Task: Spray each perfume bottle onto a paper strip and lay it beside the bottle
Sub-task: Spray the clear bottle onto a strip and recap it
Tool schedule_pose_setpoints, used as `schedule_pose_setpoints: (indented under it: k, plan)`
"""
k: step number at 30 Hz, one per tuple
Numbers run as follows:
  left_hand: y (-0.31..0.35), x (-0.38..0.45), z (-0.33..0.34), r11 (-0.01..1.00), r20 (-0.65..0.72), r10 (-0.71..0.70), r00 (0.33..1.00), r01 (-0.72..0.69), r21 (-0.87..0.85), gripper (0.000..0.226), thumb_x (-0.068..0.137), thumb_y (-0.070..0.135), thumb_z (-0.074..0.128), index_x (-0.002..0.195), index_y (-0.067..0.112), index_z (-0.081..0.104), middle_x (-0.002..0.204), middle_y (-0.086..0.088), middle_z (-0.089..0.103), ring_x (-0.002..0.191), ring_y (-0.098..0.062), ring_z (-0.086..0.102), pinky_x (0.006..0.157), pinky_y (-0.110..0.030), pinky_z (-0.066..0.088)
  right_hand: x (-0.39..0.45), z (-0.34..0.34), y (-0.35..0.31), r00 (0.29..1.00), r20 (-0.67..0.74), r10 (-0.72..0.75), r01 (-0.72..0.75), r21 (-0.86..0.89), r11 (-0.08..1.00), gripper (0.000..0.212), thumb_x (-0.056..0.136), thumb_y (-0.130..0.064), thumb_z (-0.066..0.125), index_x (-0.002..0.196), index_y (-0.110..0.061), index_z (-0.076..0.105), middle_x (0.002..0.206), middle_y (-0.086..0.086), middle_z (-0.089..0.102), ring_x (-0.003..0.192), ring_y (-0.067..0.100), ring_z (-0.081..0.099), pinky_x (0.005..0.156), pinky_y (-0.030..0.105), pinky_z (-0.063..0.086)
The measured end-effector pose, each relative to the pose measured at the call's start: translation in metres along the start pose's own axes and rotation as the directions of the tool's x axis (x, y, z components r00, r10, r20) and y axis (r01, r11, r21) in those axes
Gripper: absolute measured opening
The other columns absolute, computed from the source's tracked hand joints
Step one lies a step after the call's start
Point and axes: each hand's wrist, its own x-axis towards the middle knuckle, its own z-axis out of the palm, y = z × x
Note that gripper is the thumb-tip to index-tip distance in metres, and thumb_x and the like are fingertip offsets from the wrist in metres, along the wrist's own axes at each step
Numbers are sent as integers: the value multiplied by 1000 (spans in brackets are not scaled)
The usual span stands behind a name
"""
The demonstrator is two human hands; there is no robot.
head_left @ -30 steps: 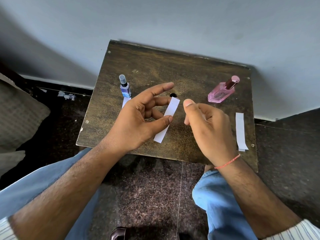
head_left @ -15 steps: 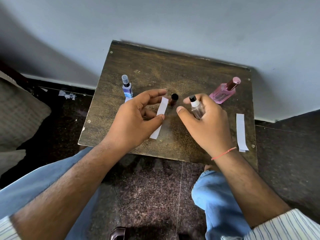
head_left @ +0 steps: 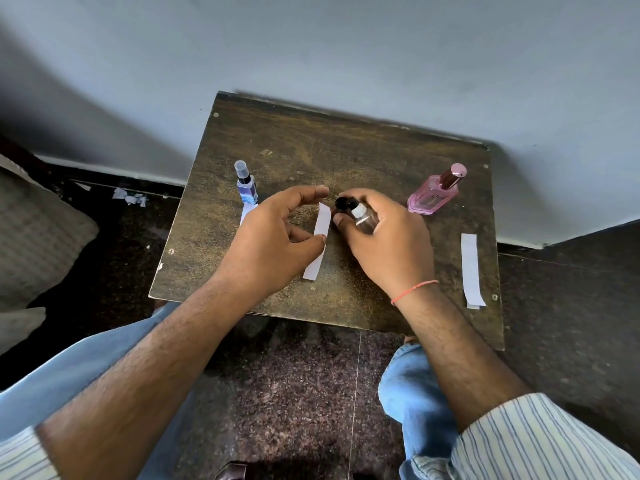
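My left hand (head_left: 273,237) pinches a white paper strip (head_left: 320,237) between thumb and fingers, holding it nearly upright over the middle of the small wooden table (head_left: 346,150). Just right of the strip, my right hand (head_left: 391,247) grips a small clear spray bottle (head_left: 363,218), nozzle pointing toward the strip's upper end. A dark cap (head_left: 342,204) sits right by the nozzle. A blue bottle (head_left: 246,185) stands at the left with a paper strip (head_left: 246,213) beside it. A pink bottle (head_left: 434,195) stands at the right.
Spare paper strips (head_left: 471,270) lie stacked near the table's right edge. The table's back edge meets a grey wall. A cushion (head_left: 38,233) lies on the dark floor to the left, and paper scraps (head_left: 130,197) lie by the skirting. My knees are under the front edge.
My right hand, empty a second ago, has picked up the clear bottle and brought it close to the strip. My left hand has kept the strip and turned it more upright.
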Motion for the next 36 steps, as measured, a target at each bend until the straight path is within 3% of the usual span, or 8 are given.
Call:
schedule_pose_setpoints:
  k: [8,14,16,18,22,27,31,36]
  plan:
    - [0,2,9,1000,11,-3,1000,3,5,61,94,4,76,140,42,62,74,-1,82,49,-7,60,51,-21,49,-9,-16,7,990,-128,-61,66,39,997,22,96,-39,75,117,-34,76,93,-15,81,81,6,75,74,37,62]
    - [0,5,21,992,-23,75,997,-72,101,60,93,3,76,142,36,64,119,4,75,60,6,69,52,-7,47,-13,-23,9,984,-162,-70,77,38,996,24,95,-40,76,118,-32,77,94,-14,81,82,5,77,73,36,63]
    - [0,5,23,971,-41,151,988,-141,193,61,91,4,79,142,34,64,131,11,68,81,3,73,69,-11,58,-14,-26,9,982,-172,-78,86,36,996,23,95,-38,77,118,-32,77,94,-15,81,81,2,76,73,33,62]
    - [0,5,26,940,-48,229,972,-208,269,63,88,3,81,143,28,65,136,12,64,94,0,71,86,-10,57,-15,-28,10,983,-171,-74,83,51,995,23,95,-37,78,118,-32,77,94,-15,81,81,1,76,73,32,62]
    - [-2,6,26,900,-49,296,954,-261,348,64,86,5,82,144,24,64,142,10,58,100,-2,62,91,-7,52,-16,-30,15,983,-168,-73,88,83,993,24,95,-38,77,118,-31,77,93,-14,81,82,2,77,74,36,64]
    - [-6,7,23,846,-60,321,945,-257,467,62,84,21,85,142,26,65,145,2,54,127,-24,59,108,-43,55,-17,-31,15,981,-178,-72,88,88,992,24,95,-39,76,118,-31,77,92,-12,82,81,4,77,73,38,64]
    - [-7,6,19,787,-68,317,946,-222,576,58,83,30,89,137,24,69,147,-2,52,130,-33,55,110,-35,40,-17,-30,15,982,-169,-85,97,68,993,26,95,-41,75,119,-31,77,92,-10,82,81,8,78,72,38,63]
    - [-12,9,17,784,-35,293,955,-219,581,53,87,37,87,136,26,72,148,2,51,130,-32,54,109,-36,40,-17,-29,13,983,-161,-85,94,50,994,25,94,-39,76,118,-32,77,90,-11,82,80,7,77,73,37,63]
